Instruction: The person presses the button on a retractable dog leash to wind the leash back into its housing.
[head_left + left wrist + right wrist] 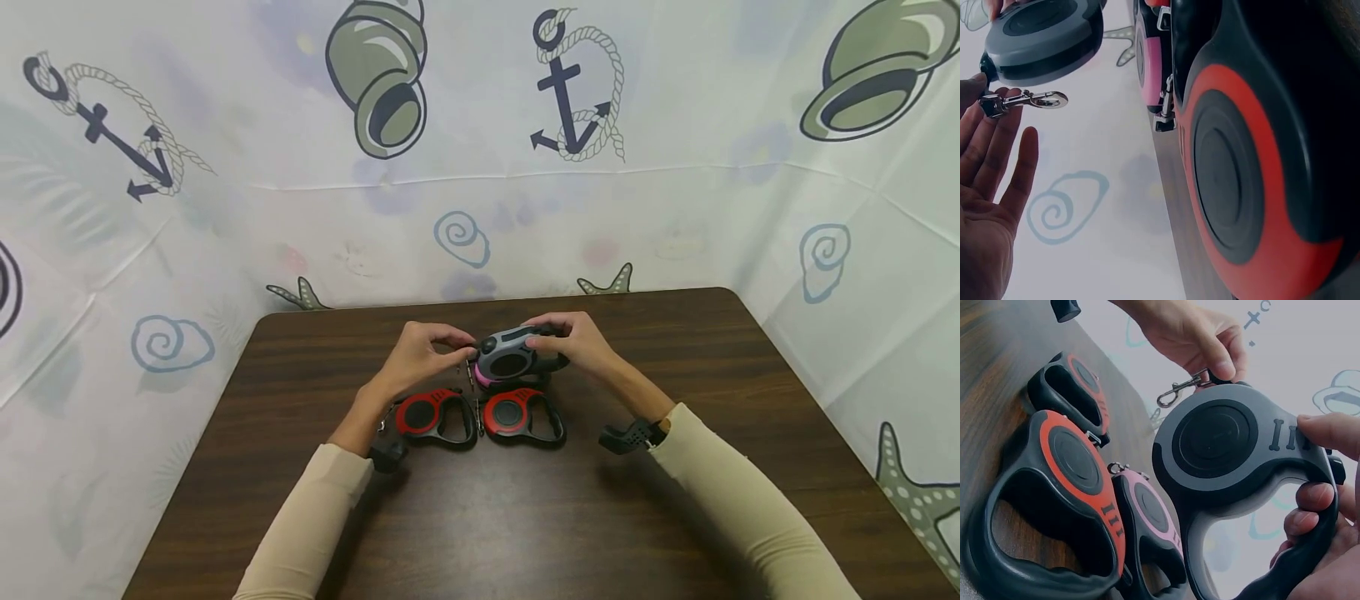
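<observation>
My right hand [546,338] grips the handle of a grey retractable leash [510,354] and holds it a little above the table. In the right wrist view its fingers [1319,494] curl through the handle of the grey leash [1229,444]. My left hand [467,352] pinches the leash's metal snap clip [1179,389] at the front of the housing. The clip [1022,100] lies at my left fingertips [985,94]. A pink leash [483,379] lies directly under the grey one.
Two red-and-black leashes [431,417] [521,417] lie side by side on the dark wooden table [675,500], just in front of my hands. White cloth with anchor and shell prints [570,92] walls in the table at the back and sides.
</observation>
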Demonstrator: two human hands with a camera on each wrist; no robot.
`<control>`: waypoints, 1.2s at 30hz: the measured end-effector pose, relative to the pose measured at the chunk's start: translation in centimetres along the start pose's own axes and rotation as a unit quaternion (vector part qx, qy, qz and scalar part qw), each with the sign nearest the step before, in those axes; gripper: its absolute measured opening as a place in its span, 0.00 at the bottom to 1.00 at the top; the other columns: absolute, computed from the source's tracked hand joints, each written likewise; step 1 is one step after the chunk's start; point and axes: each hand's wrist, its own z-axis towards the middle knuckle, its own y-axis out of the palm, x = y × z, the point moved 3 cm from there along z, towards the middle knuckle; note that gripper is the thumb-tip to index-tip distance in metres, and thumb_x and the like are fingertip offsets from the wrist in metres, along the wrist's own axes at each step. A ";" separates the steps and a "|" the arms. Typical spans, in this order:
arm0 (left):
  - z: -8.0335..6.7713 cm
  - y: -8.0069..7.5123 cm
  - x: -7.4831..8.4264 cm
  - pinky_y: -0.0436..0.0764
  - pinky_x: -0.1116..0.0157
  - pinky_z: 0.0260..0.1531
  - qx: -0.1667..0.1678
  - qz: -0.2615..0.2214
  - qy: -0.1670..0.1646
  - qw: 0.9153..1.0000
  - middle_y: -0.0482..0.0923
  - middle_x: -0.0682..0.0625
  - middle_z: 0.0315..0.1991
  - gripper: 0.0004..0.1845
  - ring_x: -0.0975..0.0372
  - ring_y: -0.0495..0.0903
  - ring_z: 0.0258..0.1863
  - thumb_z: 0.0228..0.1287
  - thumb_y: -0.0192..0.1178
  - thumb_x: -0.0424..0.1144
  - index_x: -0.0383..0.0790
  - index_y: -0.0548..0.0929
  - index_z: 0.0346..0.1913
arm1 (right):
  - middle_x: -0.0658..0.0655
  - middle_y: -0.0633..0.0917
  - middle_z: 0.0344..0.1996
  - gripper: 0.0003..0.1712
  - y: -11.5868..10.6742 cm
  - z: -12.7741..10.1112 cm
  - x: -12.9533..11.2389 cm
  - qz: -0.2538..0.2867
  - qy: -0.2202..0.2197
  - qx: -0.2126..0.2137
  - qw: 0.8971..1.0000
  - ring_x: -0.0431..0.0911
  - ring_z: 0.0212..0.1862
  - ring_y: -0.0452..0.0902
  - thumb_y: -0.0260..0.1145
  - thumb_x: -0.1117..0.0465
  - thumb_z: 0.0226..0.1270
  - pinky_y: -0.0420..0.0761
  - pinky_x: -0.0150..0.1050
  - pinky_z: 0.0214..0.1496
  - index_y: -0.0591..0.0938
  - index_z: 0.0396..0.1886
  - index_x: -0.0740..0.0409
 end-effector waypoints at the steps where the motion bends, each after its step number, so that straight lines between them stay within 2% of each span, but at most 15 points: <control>1: 0.0 0.0 0.0 0.89 0.55 0.35 -0.002 0.001 0.000 1.000 0.92 0.47 0.38 0.11 0.60 0.90 0.35 0.61 0.76 0.25 0.36 0.93 0.46 | 0.60 0.89 0.44 0.20 0.1 0.0 0.0 -0.003 0.000 0.000 1.000 0.61 0.42 0.83 0.72 0.64 0.70 0.84 0.49 0.45 0.86 0.60 0.65; 4: 0.0 0.2 0.1 0.87 0.66 0.32 -0.006 0.001 -0.001 1.000 0.92 0.47 0.38 0.11 0.61 0.91 0.36 0.61 0.76 0.26 0.35 0.92 0.46 | 0.61 0.89 0.44 0.21 0.1 0.0 0.0 -0.012 0.004 0.002 1.000 0.59 0.40 0.82 0.73 0.63 0.70 0.84 0.49 0.44 0.87 0.60 0.63; 6: 0.1 0.3 0.1 0.86 0.70 0.32 -0.007 0.000 -0.003 1.000 0.92 0.47 0.38 0.10 0.61 0.91 0.36 0.62 0.75 0.27 0.35 0.92 0.46 | 0.61 0.89 0.43 0.21 0.2 0.1 0.0 -0.014 0.006 0.002 1.000 0.63 0.41 0.82 0.73 0.62 0.70 0.84 0.49 0.44 0.87 0.60 0.63; 11: 0.1 0.4 0.2 0.87 0.67 0.33 -0.001 0.006 -0.002 1.000 0.92 0.47 0.37 0.09 0.61 0.90 0.35 0.63 0.76 0.28 0.34 0.92 0.45 | 0.61 0.89 0.44 0.21 0.4 0.2 0.2 -0.016 0.008 0.004 1.000 0.71 0.44 0.80 0.73 0.62 0.70 0.84 0.47 0.44 0.87 0.60 0.63; 17: -0.1 0.6 0.0 0.89 0.56 0.33 0.002 0.010 -0.004 1.000 0.92 0.47 0.38 0.10 0.61 0.90 0.36 0.62 0.77 0.29 0.35 0.92 0.45 | 0.63 0.88 0.47 0.21 0.7 0.1 0.3 -0.013 0.010 0.006 1.000 0.72 0.46 0.80 0.73 0.61 0.70 0.83 0.41 0.43 0.87 0.60 0.63; 23: -0.1 0.4 -0.1 0.89 0.52 0.40 0.007 0.004 -0.016 1.000 0.91 0.41 0.42 0.15 0.51 0.91 0.40 0.59 0.79 0.31 0.32 0.91 0.48 | 0.63 0.88 0.51 0.21 1.0 0.3 -0.2 -0.008 0.007 0.014 1.000 0.72 0.48 0.80 0.74 0.60 0.71 0.85 0.46 0.46 0.87 0.61 0.62; 26: -0.1 0.3 -0.3 0.89 0.54 0.43 0.002 -0.002 -0.028 1.000 0.90 0.38 0.43 0.17 0.45 0.90 0.41 0.58 0.80 0.31 0.31 0.90 0.50 | 0.62 0.89 0.51 0.21 1.3 0.5 -0.4 -0.003 0.010 0.014 1.000 0.72 0.48 0.80 0.74 0.59 0.70 0.84 0.43 0.45 0.87 0.60 0.61; 28: -0.2 0.1 -0.5 0.89 0.56 0.43 -0.002 -0.003 -0.038 0.999 0.90 0.38 0.44 0.18 0.46 0.90 0.42 0.58 0.80 0.31 0.32 0.90 0.51 | 0.62 0.89 0.48 0.21 1.5 0.8 -0.5 -0.002 0.010 0.013 1.000 0.69 0.45 0.80 0.75 0.59 0.70 0.83 0.40 0.42 0.88 0.60 0.61; 31: -0.5 -0.3 -0.9 0.89 0.59 0.43 -0.003 -0.010 -0.055 0.998 0.90 0.39 0.45 0.20 0.49 0.91 0.42 0.58 0.80 0.31 0.33 0.89 0.53 | 0.61 0.89 0.46 0.20 2.0 1.3 -0.7 0.003 0.009 0.008 1.000 0.59 0.40 0.82 0.74 0.60 0.71 0.82 0.37 0.40 0.88 0.59 0.62; 34: -0.7 -0.8 -1.4 0.89 0.60 0.44 -0.002 -0.018 -0.079 0.997 0.90 0.42 0.46 0.21 0.54 0.90 0.43 0.58 0.80 0.31 0.33 0.89 0.55 | 0.61 0.88 0.44 0.20 2.5 1.9 -0.8 0.026 0.008 0.002 1.000 0.49 0.38 0.83 0.73 0.63 0.71 0.84 0.37 0.43 0.86 0.60 0.66; 36: -1.0 -1.2 -1.7 0.89 0.57 0.46 -0.003 -0.018 -0.092 0.996 0.89 0.42 0.47 0.23 0.55 0.90 0.44 0.58 0.80 0.31 0.33 0.88 0.56 | 0.60 0.88 0.44 0.21 2.9 2.3 -0.7 0.049 0.009 -0.004 0.999 0.47 0.41 0.85 0.72 0.66 0.71 0.87 0.39 0.46 0.85 0.61 0.69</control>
